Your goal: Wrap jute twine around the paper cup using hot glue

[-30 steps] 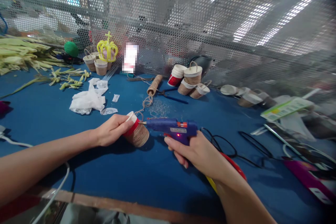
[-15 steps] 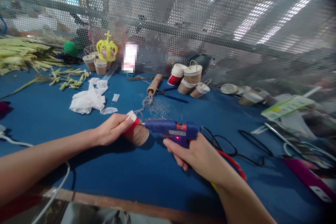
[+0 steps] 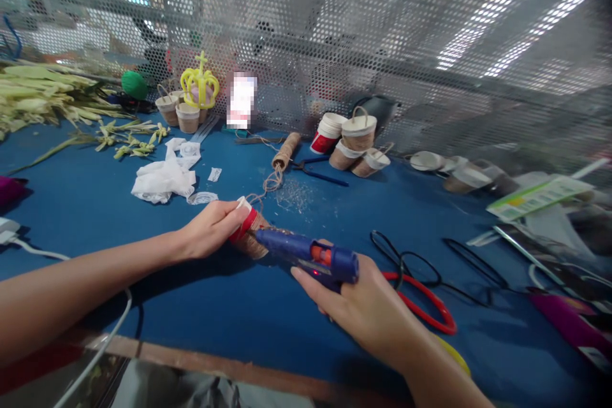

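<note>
My left hand (image 3: 210, 229) grips the rim end of a small paper cup (image 3: 248, 234) lying on its side on the blue table; the cup is red and white and wound with brown twine. My right hand (image 3: 363, 306) is closed round the handle of a blue hot glue gun (image 3: 310, 254) with an orange trigger and a lit red lamp. Its nozzle points left and down at the cup's twine-wrapped side and covers part of it. A strand of twine runs from the cup back to a twine spool (image 3: 285, 152).
Behind stand twine-wrapped cups (image 3: 356, 140), blue-handled pliers (image 3: 318, 172), white lace scraps (image 3: 162, 178), a yellow crown (image 3: 199, 83) on more cups, and green leaves (image 3: 52, 95). Black scissors (image 3: 415, 264) and a red cord (image 3: 425, 299) lie right. A perforated metal screen (image 3: 335, 32) backs the table.
My right hand has tilted the glue gun and swung it down and nearer, so its nozzle now lies across the cup. My left hand and the cup have barely moved.
</note>
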Tool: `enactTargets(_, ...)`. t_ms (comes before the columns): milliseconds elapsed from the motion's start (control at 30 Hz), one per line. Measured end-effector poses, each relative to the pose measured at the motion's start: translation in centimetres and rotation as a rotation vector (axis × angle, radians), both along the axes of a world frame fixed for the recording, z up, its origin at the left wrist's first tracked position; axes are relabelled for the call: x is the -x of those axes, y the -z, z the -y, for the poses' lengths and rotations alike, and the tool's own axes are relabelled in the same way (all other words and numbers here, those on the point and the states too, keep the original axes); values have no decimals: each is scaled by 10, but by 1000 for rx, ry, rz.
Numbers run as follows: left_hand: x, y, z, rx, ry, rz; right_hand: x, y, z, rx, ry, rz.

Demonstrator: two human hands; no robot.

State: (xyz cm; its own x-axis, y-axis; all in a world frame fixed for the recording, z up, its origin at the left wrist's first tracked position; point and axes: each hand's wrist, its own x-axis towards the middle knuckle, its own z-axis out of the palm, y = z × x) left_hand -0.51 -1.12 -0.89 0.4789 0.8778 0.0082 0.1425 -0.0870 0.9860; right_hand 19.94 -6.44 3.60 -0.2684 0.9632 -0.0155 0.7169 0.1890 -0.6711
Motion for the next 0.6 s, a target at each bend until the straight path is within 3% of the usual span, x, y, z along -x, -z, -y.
enactTargets(167,-2,0,1,21,11,49,2,2,1,-10,-64,52)
enactTargets(267,-2,1,1,7,-5,18,0,2,0,33,-22,16)
enactTargets(400,1,3,0,-105,-48,-110,-5,-2,-5,135,60,-61)
enactTargets(600,5,5,-1,-244,-26,-211,-10,-6,-13,180,36,-78)
